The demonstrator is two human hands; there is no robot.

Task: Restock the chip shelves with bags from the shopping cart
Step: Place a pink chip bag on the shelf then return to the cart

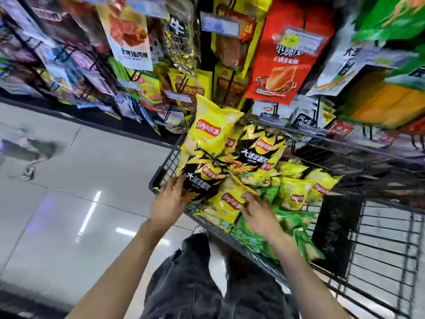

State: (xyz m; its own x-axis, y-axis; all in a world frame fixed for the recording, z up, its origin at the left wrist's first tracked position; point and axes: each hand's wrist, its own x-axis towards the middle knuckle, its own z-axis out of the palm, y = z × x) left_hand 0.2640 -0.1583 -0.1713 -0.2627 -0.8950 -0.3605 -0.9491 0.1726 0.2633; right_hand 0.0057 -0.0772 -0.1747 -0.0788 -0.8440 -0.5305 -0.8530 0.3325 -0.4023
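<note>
Polished grey floor tiles [69, 180], glossy with strip-light reflections; snack racks [161, 65] hung with packets behind.

Shopping cart [165, 166]: black wire basket, heaped with chip bags, standing against the racks.

Left hand [169, 200]: at the cart's near corner. Fingers [178, 184] spread and only lightly bent, lying on the lower edge of a black-and-yellow chip bag [200, 183]; whether the thumb is hooked underneath cannot be told.

Right hand [257, 210]: fingers [249, 199] extended, resting flat on a plain yellow chip bag [230, 203] at the near rim. No curl round it is visible.

Beyond the left fingertips: a tall yellow bag [209, 127] standing on end, and a second black-and-yellow bag [262, 150] just right of it. Past the right fingers: smaller yellow-green bags [294, 194]; beneath the right wrist, green bags [276, 229].

Step in hand, by judgement: picking the next bags out of the heap, none lifted clear yet. The next move calls for closing the fingers on a bag's edge without crushing its contents, drawing it free of the overlapping neighbours, then finding its matching place on the shelves.
</note>
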